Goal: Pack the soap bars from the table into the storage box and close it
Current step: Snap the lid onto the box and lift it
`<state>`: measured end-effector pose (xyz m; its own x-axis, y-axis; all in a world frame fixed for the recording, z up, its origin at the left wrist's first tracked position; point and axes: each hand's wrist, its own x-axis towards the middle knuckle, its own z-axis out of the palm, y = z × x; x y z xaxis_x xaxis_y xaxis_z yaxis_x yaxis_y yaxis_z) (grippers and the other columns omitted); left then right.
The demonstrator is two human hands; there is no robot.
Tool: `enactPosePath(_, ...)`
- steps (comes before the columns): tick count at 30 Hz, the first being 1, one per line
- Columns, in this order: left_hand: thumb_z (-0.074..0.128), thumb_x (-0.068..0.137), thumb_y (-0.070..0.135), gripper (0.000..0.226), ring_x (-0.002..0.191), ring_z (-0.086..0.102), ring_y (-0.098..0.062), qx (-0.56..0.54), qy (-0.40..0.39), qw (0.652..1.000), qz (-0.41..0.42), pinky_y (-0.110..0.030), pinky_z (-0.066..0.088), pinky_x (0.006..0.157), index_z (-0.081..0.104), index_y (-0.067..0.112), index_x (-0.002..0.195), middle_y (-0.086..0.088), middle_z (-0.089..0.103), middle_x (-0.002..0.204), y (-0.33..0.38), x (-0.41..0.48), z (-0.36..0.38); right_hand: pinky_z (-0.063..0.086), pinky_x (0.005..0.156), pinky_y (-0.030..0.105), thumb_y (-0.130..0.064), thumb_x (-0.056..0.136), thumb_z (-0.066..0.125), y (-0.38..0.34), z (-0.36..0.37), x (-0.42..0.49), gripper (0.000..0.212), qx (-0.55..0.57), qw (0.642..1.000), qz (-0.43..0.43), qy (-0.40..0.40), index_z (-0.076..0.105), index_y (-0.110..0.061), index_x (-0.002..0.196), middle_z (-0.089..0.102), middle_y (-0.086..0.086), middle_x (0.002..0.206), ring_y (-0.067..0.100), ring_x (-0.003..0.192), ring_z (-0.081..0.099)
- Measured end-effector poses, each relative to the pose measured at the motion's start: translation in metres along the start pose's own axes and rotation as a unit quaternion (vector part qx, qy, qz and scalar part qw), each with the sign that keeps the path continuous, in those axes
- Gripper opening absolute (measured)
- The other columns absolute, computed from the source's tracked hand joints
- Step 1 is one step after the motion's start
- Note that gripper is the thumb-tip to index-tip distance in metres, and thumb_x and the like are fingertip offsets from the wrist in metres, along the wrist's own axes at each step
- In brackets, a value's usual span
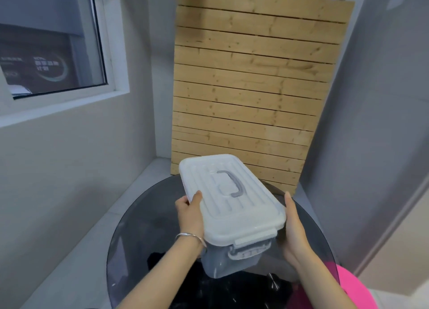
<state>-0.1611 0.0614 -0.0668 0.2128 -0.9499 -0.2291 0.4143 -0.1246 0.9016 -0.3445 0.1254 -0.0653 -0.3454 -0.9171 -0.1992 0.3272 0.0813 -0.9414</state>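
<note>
A grey translucent storage box [228,260] with a white ribbed lid [228,199] and a grey carry handle [229,184] is over a round dark glass table [130,234]. The lid sits on the box and a white latch [254,239] is down at the near end. My left hand [189,212] grips the box's left side, thumb on the lid edge. My right hand [293,225] lies flat against the right side, fingers straight. No soap bars are visible; the box's contents are hidden.
A slatted wooden panel [250,88] leans against the wall behind the table. A window [51,44] is in the left wall. A pink object [355,290] shows at the lower right. Grey walls close in on both sides.
</note>
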Motion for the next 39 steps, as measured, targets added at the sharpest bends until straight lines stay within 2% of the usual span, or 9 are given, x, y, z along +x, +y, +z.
enactPosePath(5, 0.051, 0.090, 0.022, 0.035, 0.088, 0.053, -0.019, -0.047, 0.050, 0.997, 0.026, -0.026, 0.044, 0.070, 0.033, 0.008, 0.117, -0.013, 0.047, 0.119, -0.030, -0.029, 0.057, 0.044, 0.095, 0.032, -0.063, 0.084, 0.043, 0.011, -0.023, -0.009, 0.052, 0.064, 0.995, -0.073, -0.033, 0.062, -0.033, 0.121, 0.067, -0.010, 0.124, 0.007, 0.116, 0.061)
enactPosePath(8, 0.052, 0.090, 0.020, 0.042, 0.106, 0.048, -0.028, -0.034, 0.054, 0.998, 0.029, -0.032, 0.042, 0.081, 0.026, 0.007, 0.120, -0.018, 0.034, 0.133, -0.041, -0.039, 0.086, 0.039, 0.105, 0.034, -0.059, 0.080, 0.050, 0.014, -0.032, -0.007, 0.060, 0.076, 0.996, -0.050, -0.017, 0.055, -0.029, 0.130, 0.065, -0.008, 0.127, 0.010, 0.122, 0.056)
enactPosePath(12, 0.060, 0.084, 0.014, 0.057, 0.120, 0.039, -0.031, -0.020, 0.052, 0.998, 0.029, -0.042, 0.042, 0.099, 0.024, 0.002, 0.126, -0.018, 0.028, 0.139, -0.044, -0.047, 0.111, 0.049, 0.082, 0.027, -0.035, 0.092, 0.054, 0.008, -0.031, 0.000, 0.048, 0.171, 0.984, -0.038, 0.024, 0.050, -0.019, 0.137, 0.063, 0.002, 0.130, 0.015, 0.111, 0.061)
enactPosePath(14, 0.066, 0.080, 0.016, 0.066, 0.119, 0.040, -0.030, -0.012, 0.038, 0.999, 0.025, -0.041, 0.041, 0.101, 0.025, 0.003, 0.130, -0.015, 0.033, 0.135, -0.047, -0.049, 0.110, 0.049, 0.081, 0.027, -0.019, 0.090, 0.060, 0.003, -0.030, 0.002, 0.047, 0.187, 0.976, -0.079, 0.080, 0.049, -0.018, 0.136, 0.061, 0.004, 0.131, 0.017, 0.111, 0.061)
enactPosePath(22, 0.071, 0.075, 0.028, 0.073, 0.123, 0.042, -0.029, 0.039, 0.042, 0.998, 0.028, -0.043, 0.035, 0.107, 0.026, 0.012, 0.131, -0.011, 0.037, 0.136, -0.017, 0.009, 0.073, 0.045, 0.102, 0.038, -0.005, 0.086, 0.057, -0.011, -0.015, 0.015, 0.064, 0.001, 0.980, -0.136, 0.143, 0.033, -0.022, 0.143, 0.055, 0.002, 0.133, 0.023, 0.120, 0.055)
enactPosePath(26, 0.069, 0.075, 0.033, 0.077, 0.119, 0.048, -0.030, 0.064, 0.033, 0.995, -0.065, -0.040, 0.039, 0.101, 0.030, 0.010, 0.137, -0.012, 0.047, 0.134, 0.008, 0.060, 0.053, 0.043, 0.104, 0.044, -0.006, 0.087, 0.054, -0.009, -0.016, 0.020, 0.060, -0.039, 0.978, -0.134, 0.157, 0.034, -0.023, 0.142, 0.055, 0.002, 0.133, 0.023, 0.119, 0.054)
enactPosePath(29, 0.067, 0.075, 0.041, 0.064, 0.096, 0.056, -0.024, 0.083, -0.101, 0.981, -0.143, -0.038, 0.046, 0.082, 0.045, 0.013, 0.128, -0.006, 0.060, 0.110, 0.017, 0.078, 0.040, 0.042, 0.106, 0.044, -0.006, 0.089, 0.049, -0.010, -0.014, 0.025, 0.060, -0.068, 0.974, -0.141, 0.161, 0.031, -0.023, 0.144, 0.051, 0.002, 0.138, 0.023, 0.123, 0.051)
enactPosePath(36, 0.064, 0.070, 0.053, 0.056, 0.091, 0.056, -0.020, 0.131, -0.172, 0.969, -0.122, -0.036, 0.045, 0.069, 0.050, 0.023, 0.115, 0.001, 0.061, 0.098, 0.015, 0.093, 0.027, 0.040, 0.106, 0.041, -0.013, 0.092, 0.045, -0.015, -0.021, 0.038, 0.060, -0.138, 0.972, -0.147, 0.118, 0.026, -0.025, 0.147, 0.046, -0.002, 0.143, 0.021, 0.126, 0.047)
enactPosePath(39, 0.063, 0.070, 0.055, 0.053, 0.087, 0.057, -0.021, 0.127, -0.146, 0.974, -0.120, -0.036, 0.045, 0.065, 0.051, 0.023, 0.110, -0.001, 0.062, 0.094, 0.012, 0.087, 0.023, 0.045, 0.089, 0.027, -0.014, 0.093, 0.047, -0.025, -0.029, 0.048, 0.049, -0.146, 0.977, -0.136, 0.075, 0.038, -0.025, 0.140, 0.055, -0.003, 0.134, 0.015, 0.115, 0.055)
